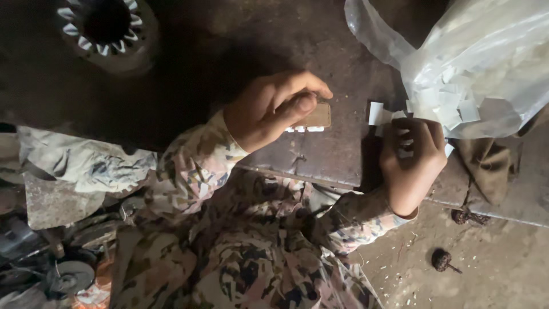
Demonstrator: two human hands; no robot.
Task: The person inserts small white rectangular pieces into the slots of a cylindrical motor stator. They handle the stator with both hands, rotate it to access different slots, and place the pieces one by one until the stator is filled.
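My left hand [273,107] grips a small tan rectangular block [316,116] between thumb and fingers and presses it onto the dark worn metal work surface [320,154]. A short row of white bits [306,129] shows under the block's edge. My right hand [413,162] rests to the right with its fingers curled over several small white paper squares [452,106]. These spill from the mouth of a clear plastic bag [486,51]. One white square [376,113] lies between the two hands. Both sleeves are camouflage-patterned.
A toothed metal ring [108,31] sits at the top left. Crumpled grey rags [86,163] and metal parts [68,274] lie at the lower left. A brown cloth [492,163] hangs off the surface at right. Small dark round objects [442,260] lie on the dusty floor.
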